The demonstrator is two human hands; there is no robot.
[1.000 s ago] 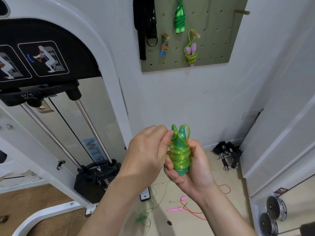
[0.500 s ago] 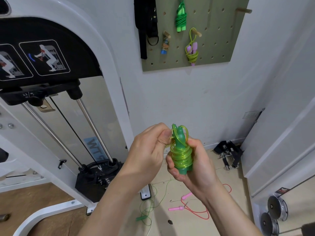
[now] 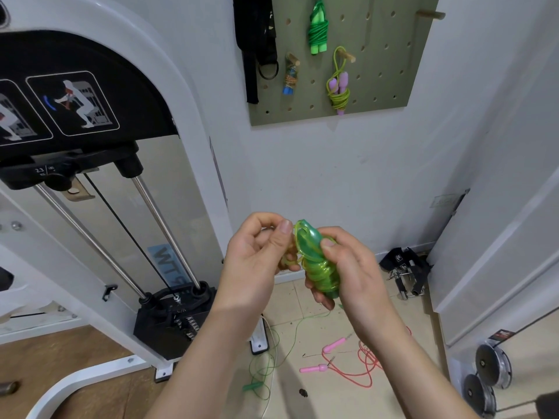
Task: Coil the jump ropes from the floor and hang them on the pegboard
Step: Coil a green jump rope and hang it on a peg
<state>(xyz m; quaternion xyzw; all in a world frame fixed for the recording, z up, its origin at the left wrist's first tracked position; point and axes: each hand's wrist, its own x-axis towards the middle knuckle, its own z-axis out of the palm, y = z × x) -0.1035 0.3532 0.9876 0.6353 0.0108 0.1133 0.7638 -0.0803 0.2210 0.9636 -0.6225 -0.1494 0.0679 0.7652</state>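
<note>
My right hand [image 3: 354,273] grips a translucent green jump rope [image 3: 317,269], its cord wound tightly round the two handles. My left hand [image 3: 257,261] pinches a loop of that cord beside the handle tops. The olive pegboard [image 3: 378,86] hangs on the wall above, holding a coiled bright green rope [image 3: 317,28], a yellow-green rope with purple handles [image 3: 338,86] and a small blue-handled bundle [image 3: 291,75]. On the floor lie a pink-handled red rope [image 3: 348,362] and a thin green rope [image 3: 266,367].
A white cable machine [image 3: 99,182] with a black weight stack fills the left. Black straps [image 3: 257,40] hang at the pegboard's left edge. A bare wooden peg [image 3: 429,14] sticks out at top right. Black clamps [image 3: 405,270] lie by the wall; weight plates [image 3: 490,376] stand at bottom right.
My left hand has drawn a loop of cord away from the handle tops to the left. The bundle has tilted slightly and my right thumb now presses its upper side.
</note>
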